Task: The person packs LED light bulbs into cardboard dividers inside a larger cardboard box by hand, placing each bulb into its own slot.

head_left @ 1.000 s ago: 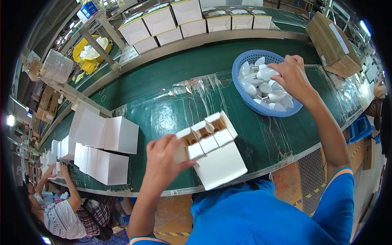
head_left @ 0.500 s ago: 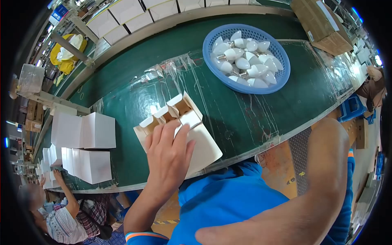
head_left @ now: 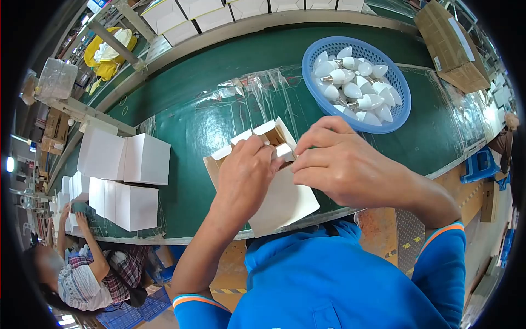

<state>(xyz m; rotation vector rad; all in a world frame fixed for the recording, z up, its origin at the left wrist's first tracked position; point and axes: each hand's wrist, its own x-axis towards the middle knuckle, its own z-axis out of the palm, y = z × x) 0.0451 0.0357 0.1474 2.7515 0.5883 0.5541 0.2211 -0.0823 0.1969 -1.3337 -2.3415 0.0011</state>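
An open white carton [head_left: 287, 204] with a brown inside lies in front of me, its lid flap folded toward my body. Several small white boxes with raised flaps stand inside it. My left hand [head_left: 245, 171] reaches over the carton, thumb and fingers closed at one small white box [head_left: 283, 154]. From the right, my right hand [head_left: 346, 164] meets the same small box with its fingertips pinched together at its edge. Whether something tiny sits between those fingertips is hidden. Beyond my right hand is a blue basket [head_left: 406, 115] of white light bulbs [head_left: 368, 101].
Larger white cartons [head_left: 147, 159] stand on the green work surface [head_left: 189, 142] at left. A brown cardboard box [head_left: 452, 46] is at the back right, a blue stool [head_left: 478, 164] below the right edge. A co-worker [head_left: 82, 279] handles cartons at the lower left.
My right hand has come up from low by my body to the small white box. The left hand stays at the carton. My view has shifted slightly.
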